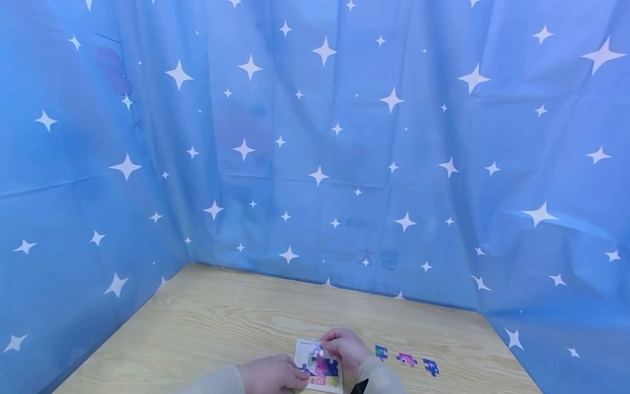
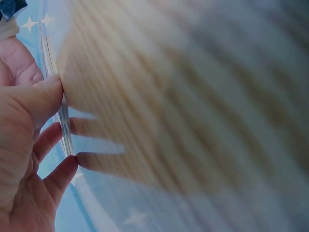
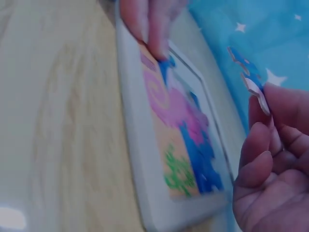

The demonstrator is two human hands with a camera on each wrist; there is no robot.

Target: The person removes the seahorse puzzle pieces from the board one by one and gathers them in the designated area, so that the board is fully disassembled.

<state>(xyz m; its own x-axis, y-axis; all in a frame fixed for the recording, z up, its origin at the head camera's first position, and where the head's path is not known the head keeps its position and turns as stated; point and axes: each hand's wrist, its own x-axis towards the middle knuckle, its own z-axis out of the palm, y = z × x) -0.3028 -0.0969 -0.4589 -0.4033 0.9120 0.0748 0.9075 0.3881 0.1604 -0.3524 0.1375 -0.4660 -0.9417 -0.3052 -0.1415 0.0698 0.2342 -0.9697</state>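
A small puzzle tray (image 1: 298, 348) with a pale raised border lies near the front of the table. Fitted pieces in it show a pink sea creature (image 3: 176, 108), blue water and green weed (image 3: 178, 169) on sand. My left hand (image 1: 273, 374) reaches in from the left, its fingertips pressing on the tray's near-left part. Over the far part of the tray, my right hand (image 1: 346, 349) pinches a puzzle piece (image 3: 248, 72) between thumb and fingers. That piece is blue with some white and orange, raised above the tray in the right wrist view.
Right of the tray lie three loose puzzle pieces: a blue-green one (image 1: 381, 352), a pink one with an eye (image 1: 407, 359) and a dark blue one (image 1: 430, 366). A blue curtain (image 1: 315, 153) with white stars stands behind and beside the wooden table (image 1: 236, 317).
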